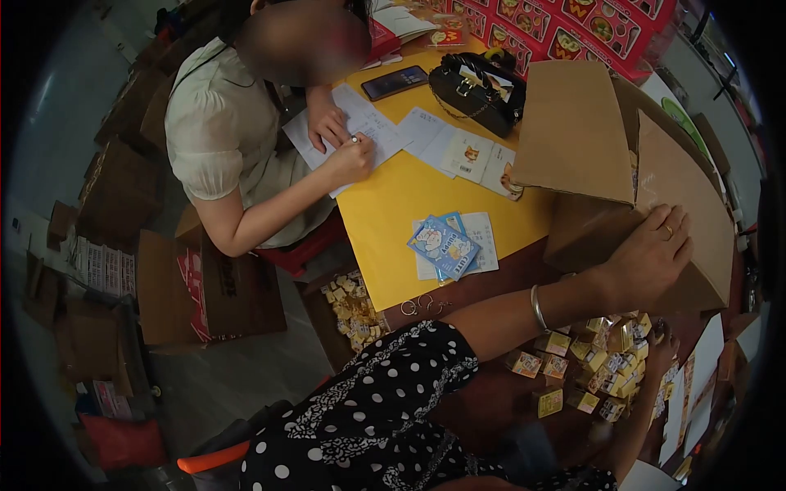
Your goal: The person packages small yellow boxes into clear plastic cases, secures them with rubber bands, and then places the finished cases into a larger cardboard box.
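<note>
My left hand (652,250), with a ring and a silver bracelet, is closed over the edge of a flap on an open cardboard box (585,131). The box stands at the right, and little of its inside shows. Below it, small yellow-and-white packets (610,372) lie in a loose pile on the dark brown table (483,401). My right hand (661,348) is in shadow at the right edge of the pile, close to the packets. Its fingers are partly hidden, and what they hold cannot be made out.
Across the yellow tabletop (377,237), another person's hand (352,158) writes on paper. Nearby are a phone (395,82), a black handbag (479,94) and blue card packs (444,248). A carton of packets (352,311) stands below the table edge. Red printed boxes (565,33) stand behind.
</note>
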Demonstrator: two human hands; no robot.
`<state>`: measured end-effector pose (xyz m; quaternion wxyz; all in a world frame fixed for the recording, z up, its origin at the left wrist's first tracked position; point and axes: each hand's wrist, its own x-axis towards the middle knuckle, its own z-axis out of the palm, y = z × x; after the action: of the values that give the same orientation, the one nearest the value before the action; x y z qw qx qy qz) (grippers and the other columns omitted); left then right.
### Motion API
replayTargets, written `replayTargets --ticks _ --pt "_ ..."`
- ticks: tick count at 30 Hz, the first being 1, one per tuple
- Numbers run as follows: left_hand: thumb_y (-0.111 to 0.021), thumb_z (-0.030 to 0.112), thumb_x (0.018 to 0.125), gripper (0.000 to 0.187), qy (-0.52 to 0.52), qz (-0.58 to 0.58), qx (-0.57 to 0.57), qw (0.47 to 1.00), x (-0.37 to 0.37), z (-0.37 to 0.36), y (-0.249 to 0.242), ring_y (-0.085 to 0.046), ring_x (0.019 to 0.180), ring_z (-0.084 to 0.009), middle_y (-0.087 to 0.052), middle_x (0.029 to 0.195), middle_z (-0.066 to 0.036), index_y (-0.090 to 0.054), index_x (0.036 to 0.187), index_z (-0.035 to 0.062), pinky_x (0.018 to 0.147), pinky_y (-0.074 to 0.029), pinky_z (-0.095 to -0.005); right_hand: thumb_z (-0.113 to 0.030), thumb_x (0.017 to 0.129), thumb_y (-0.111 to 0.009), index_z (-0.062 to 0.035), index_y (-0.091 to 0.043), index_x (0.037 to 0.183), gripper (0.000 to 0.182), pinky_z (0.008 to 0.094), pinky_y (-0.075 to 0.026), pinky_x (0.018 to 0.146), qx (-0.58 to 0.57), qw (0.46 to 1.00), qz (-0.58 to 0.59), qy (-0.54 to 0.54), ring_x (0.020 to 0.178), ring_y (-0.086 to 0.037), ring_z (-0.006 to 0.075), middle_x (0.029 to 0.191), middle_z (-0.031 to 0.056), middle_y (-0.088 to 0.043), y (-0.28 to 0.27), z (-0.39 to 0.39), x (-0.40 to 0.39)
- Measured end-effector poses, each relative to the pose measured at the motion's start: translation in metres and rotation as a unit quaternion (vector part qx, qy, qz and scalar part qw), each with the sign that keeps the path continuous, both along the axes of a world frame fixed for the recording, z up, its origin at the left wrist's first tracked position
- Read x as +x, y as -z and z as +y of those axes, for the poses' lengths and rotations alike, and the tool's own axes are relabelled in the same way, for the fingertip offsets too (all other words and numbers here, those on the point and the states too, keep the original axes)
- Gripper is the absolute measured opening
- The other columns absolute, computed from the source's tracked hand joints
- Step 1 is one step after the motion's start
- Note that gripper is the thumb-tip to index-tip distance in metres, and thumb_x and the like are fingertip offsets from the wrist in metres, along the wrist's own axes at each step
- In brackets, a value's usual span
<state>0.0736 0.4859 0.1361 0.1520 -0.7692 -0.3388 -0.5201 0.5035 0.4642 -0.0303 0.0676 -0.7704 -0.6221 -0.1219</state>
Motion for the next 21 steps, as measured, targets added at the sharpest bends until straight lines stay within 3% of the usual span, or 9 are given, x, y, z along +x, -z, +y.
replayTargets --ticks 8,21 --pt "-0.075 0.029 0.076 0.061 0.031 -0.006 -0.014 0.999 -0.002 -0.002 -0.001 -0.046 0.13 -0.0431 -0.052 0.131 -0.03 -0.056 0.12 -0.0086 0.115 -0.026 -0.0525 -0.041 0.09 -0.068 -0.0186 -0.06 0.136 0.052 0.0478 -0.05 0.092 0.015 1.0 -0.006 -0.002 0.117 -0.056 0.0359 0.126 0.0155 -0.054 0.0 -0.002 -0.002" --pt "-0.075 0.03 0.075 0.061 0.028 -0.007 -0.016 0.999 -0.003 -0.003 -0.002 -0.044 0.131 -0.0425 -0.052 0.131 -0.029 -0.056 0.12 -0.0074 0.115 -0.025 -0.0529 -0.039 0.091 -0.068 -0.0168 -0.06 0.135 0.05 0.0478 -0.048 0.095 0.02 1.0 -0.002 -0.014 0.12 -0.053 0.0363 0.127 0.0157 -0.055 -0.005 -0.005 -0.009"
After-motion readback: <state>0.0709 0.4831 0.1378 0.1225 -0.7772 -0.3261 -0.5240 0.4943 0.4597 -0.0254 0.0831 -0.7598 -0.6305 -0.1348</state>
